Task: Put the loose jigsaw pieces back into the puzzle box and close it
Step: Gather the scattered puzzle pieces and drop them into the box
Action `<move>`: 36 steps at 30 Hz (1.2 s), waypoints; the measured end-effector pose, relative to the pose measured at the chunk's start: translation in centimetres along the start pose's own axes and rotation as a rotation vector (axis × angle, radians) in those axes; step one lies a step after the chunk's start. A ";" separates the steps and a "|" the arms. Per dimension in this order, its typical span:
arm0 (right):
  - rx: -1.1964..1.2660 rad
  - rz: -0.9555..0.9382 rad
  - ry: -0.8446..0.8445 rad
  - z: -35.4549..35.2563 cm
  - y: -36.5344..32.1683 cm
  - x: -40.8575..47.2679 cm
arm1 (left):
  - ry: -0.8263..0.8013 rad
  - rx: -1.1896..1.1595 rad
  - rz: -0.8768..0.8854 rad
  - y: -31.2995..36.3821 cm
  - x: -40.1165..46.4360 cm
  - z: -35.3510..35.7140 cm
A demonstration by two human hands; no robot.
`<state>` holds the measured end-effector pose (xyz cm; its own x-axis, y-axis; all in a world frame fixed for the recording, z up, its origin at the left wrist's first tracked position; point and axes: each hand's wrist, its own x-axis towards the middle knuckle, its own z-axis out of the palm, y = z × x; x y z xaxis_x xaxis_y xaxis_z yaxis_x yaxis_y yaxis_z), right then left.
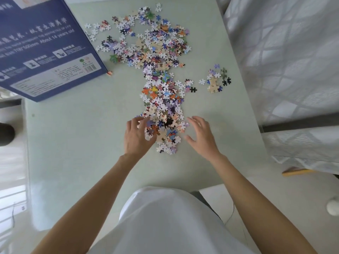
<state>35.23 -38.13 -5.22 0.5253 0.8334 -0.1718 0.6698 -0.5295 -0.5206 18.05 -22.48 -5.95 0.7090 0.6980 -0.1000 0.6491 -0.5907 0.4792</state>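
My puzzle box (42, 46) runs off the top and left edges, so I can't tell whether it is open or closed. My left hand (137, 138) covers some jigsaw pieces (161, 107) at the near end of the heap. Its fingertips are blurred there. The picture on any single piece is too small to read.

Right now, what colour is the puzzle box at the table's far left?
Dark blue with white print and pale label panels, seen in the head view: box.
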 end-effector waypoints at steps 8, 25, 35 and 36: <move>-0.046 0.298 0.029 0.9 3.8 -7.3 | -0.229 0.411 0.478 0.6 -1.3 4.3; 0.091 -0.008 0.002 1.4 -5.2 9.0 | -0.023 -0.048 0.139 -2.9 3.8 -1.2; -0.255 0.104 -0.253 0.8 -5.1 13.0 | -0.269 -0.080 -0.269 -0.1 8.0 -1.4; -0.223 0.107 -0.242 1.0 -5.2 13.2 | -0.277 -0.080 -0.266 0.1 8.3 -1.3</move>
<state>38.17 -24.17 -5.62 0.4768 0.7704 -0.4232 0.7297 -0.6154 -0.2982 23.65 -16.18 -5.56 0.5735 0.6803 -0.4564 0.8046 -0.3629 0.4700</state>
